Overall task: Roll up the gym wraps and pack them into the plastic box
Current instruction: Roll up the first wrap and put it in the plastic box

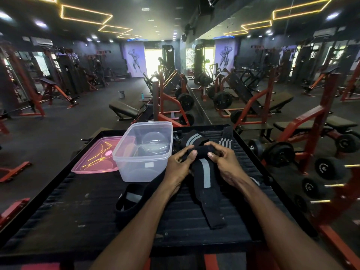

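Observation:
A black gym wrap with a grey stripe (pixel 206 176) lies across the black ribbed platform, its loose tail trailing toward me. Its far end is rolled into a small bundle. My left hand (pixel 180 166) and my right hand (pixel 224 162) both pinch that bundle from either side with curled fingers. The clear plastic box (pixel 144 152) stands open just left of my hands, with nothing packed in it. Another black and grey wrap (pixel 130 199) lies loose near my left forearm. More wraps (pixel 194 138) lie beyond my hands.
The box's pink lid (pixel 97 156) lies flat to the left of the box. The black platform (pixel 78 211) has a raised rim. Dumbbells (pixel 278 152) sit on a red rack to the right. Benches and weight machines fill the gym floor beyond.

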Tool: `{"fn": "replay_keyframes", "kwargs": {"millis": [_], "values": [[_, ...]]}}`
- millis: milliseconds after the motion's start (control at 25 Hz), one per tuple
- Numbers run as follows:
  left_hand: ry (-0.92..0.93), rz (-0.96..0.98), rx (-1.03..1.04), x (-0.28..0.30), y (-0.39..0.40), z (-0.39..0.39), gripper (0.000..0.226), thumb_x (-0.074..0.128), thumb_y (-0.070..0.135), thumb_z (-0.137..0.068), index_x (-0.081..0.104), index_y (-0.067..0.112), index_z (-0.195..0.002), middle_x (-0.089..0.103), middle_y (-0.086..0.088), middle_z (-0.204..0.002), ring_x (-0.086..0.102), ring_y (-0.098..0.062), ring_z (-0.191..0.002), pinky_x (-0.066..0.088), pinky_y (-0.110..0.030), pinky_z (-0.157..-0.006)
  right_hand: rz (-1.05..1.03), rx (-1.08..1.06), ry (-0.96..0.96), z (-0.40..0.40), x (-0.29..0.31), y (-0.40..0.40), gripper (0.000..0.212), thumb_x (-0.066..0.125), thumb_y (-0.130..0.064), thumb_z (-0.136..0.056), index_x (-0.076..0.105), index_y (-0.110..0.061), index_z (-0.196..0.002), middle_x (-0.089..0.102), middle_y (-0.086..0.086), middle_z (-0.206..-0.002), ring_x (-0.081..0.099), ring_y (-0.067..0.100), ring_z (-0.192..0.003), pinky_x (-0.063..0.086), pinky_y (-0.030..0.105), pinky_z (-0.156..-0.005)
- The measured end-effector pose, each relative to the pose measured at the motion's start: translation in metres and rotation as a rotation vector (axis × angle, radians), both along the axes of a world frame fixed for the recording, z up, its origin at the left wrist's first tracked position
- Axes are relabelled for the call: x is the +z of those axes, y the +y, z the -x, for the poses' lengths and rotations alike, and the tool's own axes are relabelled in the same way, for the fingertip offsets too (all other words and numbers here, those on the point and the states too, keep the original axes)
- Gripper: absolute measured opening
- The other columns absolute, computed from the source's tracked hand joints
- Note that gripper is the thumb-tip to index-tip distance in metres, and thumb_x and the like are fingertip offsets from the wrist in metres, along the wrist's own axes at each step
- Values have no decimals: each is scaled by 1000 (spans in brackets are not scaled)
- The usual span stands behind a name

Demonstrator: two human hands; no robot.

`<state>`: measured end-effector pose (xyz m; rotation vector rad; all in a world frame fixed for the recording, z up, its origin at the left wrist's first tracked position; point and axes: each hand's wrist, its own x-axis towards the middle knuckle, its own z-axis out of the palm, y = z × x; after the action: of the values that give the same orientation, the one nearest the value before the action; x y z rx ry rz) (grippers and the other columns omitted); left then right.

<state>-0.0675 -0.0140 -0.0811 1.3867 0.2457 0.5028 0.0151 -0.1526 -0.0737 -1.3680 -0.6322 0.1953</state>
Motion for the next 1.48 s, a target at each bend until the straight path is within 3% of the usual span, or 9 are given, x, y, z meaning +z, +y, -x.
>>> {"fn": "replay_keyframes", "kwargs": {"millis": [160, 280, 440, 600, 720, 880, 1000, 1200, 1480], "values": [[-31, -118, 98, -1, 3, 0, 25, 76, 9, -84, 79, 29, -100, 76, 7, -105, 70, -13, -103, 55, -34, -97, -60, 36, 146, 0, 0, 1, 19, 62, 0, -94, 73, -10, -106, 75, 9, -100, 71, 17, -94, 56, 27, -87], [-27, -91, 46, -1, 1, -2, 34, 74, 0, -83, 79, 29, -99, 76, 6, -108, 69, -15, -107, 54, -31, -96, -14, -71, 10, -2, -1, -1, 21, 64, 4, -91, 74, -12, -100, 75, 3, -94, 70, 11, -88, 54, 23, -83], [56, 102, -16, 0, -2, -2, 24, 77, 21, -86, 73, 12, -108, 77, -8, -104, 72, -25, -102, 58, -41, -92, -14, -36, -18, 1, 0, -1, 32, 64, 14, -85, 73, -15, -95, 76, -3, -89, 70, 8, -85, 53, 19, -77], [22, -61, 70, -2, 3, 0, 25, 77, 7, -83, 74, 23, -102, 77, -1, -101, 72, -19, -98, 58, -32, -88, -16, 47, 157, -1, -1, 1, 19, 67, 2, -89, 73, -10, -103, 74, 9, -96, 71, 18, -90, 56, 26, -76], [-15, -112, 53, -1, 2, 0, 39, 75, -5, -79, 74, 28, -101, 75, 2, -103, 70, -12, -95, 57, -28, -87, 81, -3, 63, -5, -4, -1, 15, 71, -5, -89, 73, -13, -101, 75, 8, -96, 70, 20, -92, 56, 32, -83], [32, 42, -21, 1, -2, 0, 26, 76, 17, -86, 70, 11, -111, 75, -10, -101, 72, -23, -86, 60, -32, -66, 26, -17, 18, -3, 1, -4, 36, 68, 15, -81, 74, -17, -98, 74, 6, -93, 69, 18, -88, 57, 33, -82], [29, -58, 54, -3, 2, -2, 22, 77, 15, -85, 72, 16, -106, 76, -5, -100, 72, -21, -95, 59, -32, -83, 10, 26, 62, -3, 2, -3, 42, 65, 20, -77, 74, -15, -98, 73, 8, -94, 67, 19, -87, 55, 32, -79], [-25, -124, 2, -2, 2, 0, 41, 70, -9, -82, 73, 28, -100, 76, 10, -96, 70, -9, -97, 55, -27, -92, 45, 80, 206, -4, 1, -4, 16, 69, -6, -90, 74, -14, -103, 72, 15, -102, 70, 28, -90, 57, 45, -80], [69, 169, -156, 4, -2, 1, 34, 70, 10, -89, 62, 4, -122, 71, -18, -104, 72, -26, -76, 55, -29, -53, 16, 51, 1, -1, 4, -7, 42, 65, 21, -78, 71, -16, -97, 72, 4, -101, 67, 14, -95, 55, 27, -79]]}}
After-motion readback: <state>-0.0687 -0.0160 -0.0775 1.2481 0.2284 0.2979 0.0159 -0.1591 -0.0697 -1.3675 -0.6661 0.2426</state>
